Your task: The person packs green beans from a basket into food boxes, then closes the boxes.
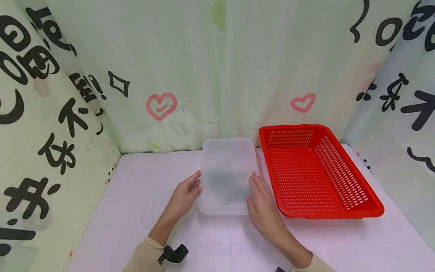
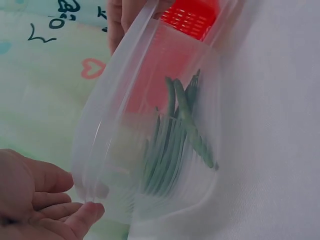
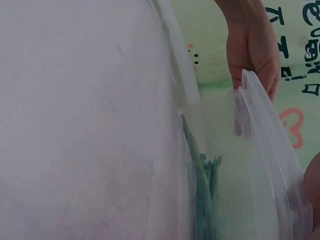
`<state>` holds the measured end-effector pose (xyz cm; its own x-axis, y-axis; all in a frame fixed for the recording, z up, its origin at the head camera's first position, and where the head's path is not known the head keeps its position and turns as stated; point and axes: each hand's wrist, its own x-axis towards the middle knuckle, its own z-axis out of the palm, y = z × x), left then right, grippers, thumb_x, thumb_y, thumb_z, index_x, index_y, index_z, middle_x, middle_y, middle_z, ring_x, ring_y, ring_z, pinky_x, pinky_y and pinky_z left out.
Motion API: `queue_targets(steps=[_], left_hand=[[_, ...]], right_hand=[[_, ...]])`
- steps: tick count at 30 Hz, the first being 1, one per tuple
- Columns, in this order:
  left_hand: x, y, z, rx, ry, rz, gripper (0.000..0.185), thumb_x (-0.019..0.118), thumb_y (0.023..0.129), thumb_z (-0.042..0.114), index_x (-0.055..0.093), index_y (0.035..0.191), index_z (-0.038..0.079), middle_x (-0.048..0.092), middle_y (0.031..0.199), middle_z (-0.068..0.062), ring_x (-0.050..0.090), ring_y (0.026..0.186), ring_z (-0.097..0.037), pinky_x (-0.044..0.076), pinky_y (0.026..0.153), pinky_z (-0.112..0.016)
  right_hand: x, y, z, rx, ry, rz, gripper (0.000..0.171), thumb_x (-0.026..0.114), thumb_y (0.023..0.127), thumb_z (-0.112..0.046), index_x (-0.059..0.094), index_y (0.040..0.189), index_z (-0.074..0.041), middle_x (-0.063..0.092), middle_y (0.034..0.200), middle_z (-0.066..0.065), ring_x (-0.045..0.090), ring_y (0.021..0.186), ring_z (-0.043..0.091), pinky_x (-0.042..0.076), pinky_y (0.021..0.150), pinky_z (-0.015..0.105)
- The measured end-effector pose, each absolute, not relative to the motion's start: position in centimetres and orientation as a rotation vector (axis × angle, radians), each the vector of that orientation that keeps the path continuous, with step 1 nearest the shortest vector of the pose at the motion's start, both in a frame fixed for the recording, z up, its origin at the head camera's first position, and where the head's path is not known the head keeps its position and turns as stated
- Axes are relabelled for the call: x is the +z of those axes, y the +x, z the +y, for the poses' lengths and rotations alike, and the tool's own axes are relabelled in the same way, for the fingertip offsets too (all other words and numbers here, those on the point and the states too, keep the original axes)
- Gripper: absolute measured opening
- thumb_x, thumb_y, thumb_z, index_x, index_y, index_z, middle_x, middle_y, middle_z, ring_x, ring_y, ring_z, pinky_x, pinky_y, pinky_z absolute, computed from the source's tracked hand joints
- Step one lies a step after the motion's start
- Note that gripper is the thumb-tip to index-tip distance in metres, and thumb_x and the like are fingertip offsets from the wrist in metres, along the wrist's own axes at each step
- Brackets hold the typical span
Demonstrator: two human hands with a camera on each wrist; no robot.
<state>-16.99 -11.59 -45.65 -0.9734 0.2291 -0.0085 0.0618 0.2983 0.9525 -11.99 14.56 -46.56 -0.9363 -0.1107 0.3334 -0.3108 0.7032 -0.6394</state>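
A translucent plastic box with a frosted lid [image 1: 228,170] sits on the table, between the two hands. Green beans [image 2: 170,150] show through its wall in the left wrist view, bunched in the lower part of the box. My left hand [image 1: 186,193] is at the box's left side, fingers loosely bent, the fingertips right at the lid's rim. Along the right side lies my right hand [image 1: 265,207], its fingers nearly straight against the lid's edge. In the right wrist view only a sliver of the right hand [image 3: 313,187] shows, beside the rim.
A red slotted plastic basket [image 1: 309,177] stands close to the box's right, just beyond the right hand. The table has a pale cloth [image 1: 136,211] over it. Printed curtains [image 1: 217,75] hang behind and at both sides. A black strap device [image 1: 175,254] is on the left wrist.
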Motion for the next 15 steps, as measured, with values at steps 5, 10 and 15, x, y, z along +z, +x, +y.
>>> queue_targets(steps=[5, 10, 15], left_hand=[[-45.4, -16.9, -10.7, 1.609, 0.329, 2.599, 0.053, 0.053, 0.101, 0.000, 0.039, 0.152, -0.004, 0.042, 0.155, -0.022, 0.044, 0.142, -0.033, 0.044, 0.109, -0.043], [-45.5, -16.7, -10.1, 1.598, 0.325, 2.632, 0.053, 0.051, 0.100, -0.002, 0.040, 0.152, -0.003, 0.036, 0.159, -0.021, 0.037, 0.146, -0.033, 0.037, 0.114, -0.046], [-45.3, -16.6, -9.6, 1.631, 0.264, 2.618, 0.054, 0.048, 0.098, -0.007, 0.043, 0.151, -0.002, 0.037, 0.158, -0.023, 0.037, 0.146, -0.034, 0.036, 0.115, -0.046]], right_hand=[[-46.3, -12.6, 14.4, 0.904, 0.392, -2.592, 0.052, 0.058, 0.093, 0.009, 0.047, 0.144, 0.012, 0.041, 0.155, 0.026, 0.034, 0.146, 0.044, 0.032, 0.115, 0.058], [-45.9, -12.9, 14.4, 0.950, 0.381, -2.607, 0.053, 0.056, 0.089, 0.016, 0.050, 0.142, 0.012, 0.044, 0.153, 0.025, 0.036, 0.144, 0.046, 0.034, 0.113, 0.057], [-45.6, -13.1, 14.6, 1.061, 0.357, -2.609, 0.057, 0.050, 0.086, 0.022, 0.051, 0.142, 0.010, 0.044, 0.153, 0.023, 0.036, 0.145, 0.045, 0.035, 0.112, 0.053]])
